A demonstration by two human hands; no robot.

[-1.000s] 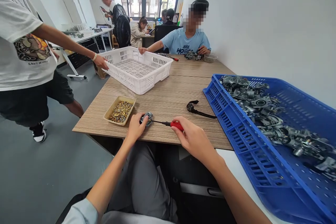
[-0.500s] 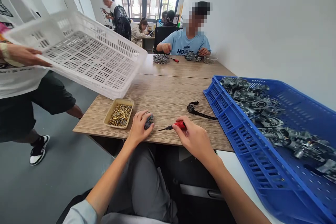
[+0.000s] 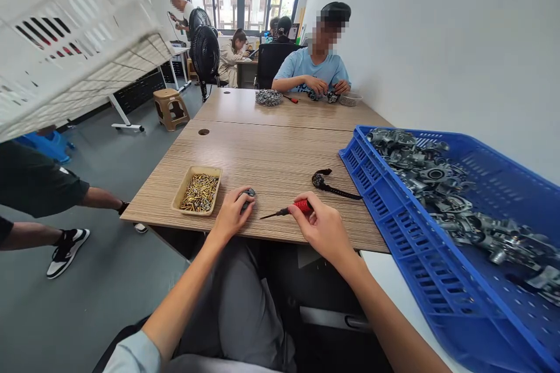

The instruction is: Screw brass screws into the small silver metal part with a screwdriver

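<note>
The left hand [image 3: 233, 211] reaches forward from the lower left, with the forearm slanting up to the near edge of the table [image 3: 245, 145]. Its back is turned up, and its fingers are bent around a small metal part [image 3: 248, 199], which is partly hidden by them. The hand is closed on this part, low over the wood, just right of the tray of screws [image 3: 198, 193].

The right hand [image 3: 321, 222] comes from the lower right, and its forearm slants up and to the left. It holds the red handle of a screwdriver [image 3: 301, 206] between the thumb and the bent fingers, so this hand is nearly closed. The dark shaft points to the left, a little downward in the view, toward the metal part. The tip is apart from the part, near it on the right side. Whether the tip touches the table, it is not possible to tell.

A black watch [image 3: 321, 180] lies with its strap spread, beyond the right hand, between it and the blue basket [image 3: 394, 227]. The basket stands at the right side and bears many metal pieces [image 3: 433, 173].

At the far end of the table, a person in a blue shirt [image 3: 312, 64] has both hands at some small metal parts, near a clear bowl [image 3: 350, 99]. At the upper left, a white basket [image 3: 87, 58] is tilted and blurred.
</note>
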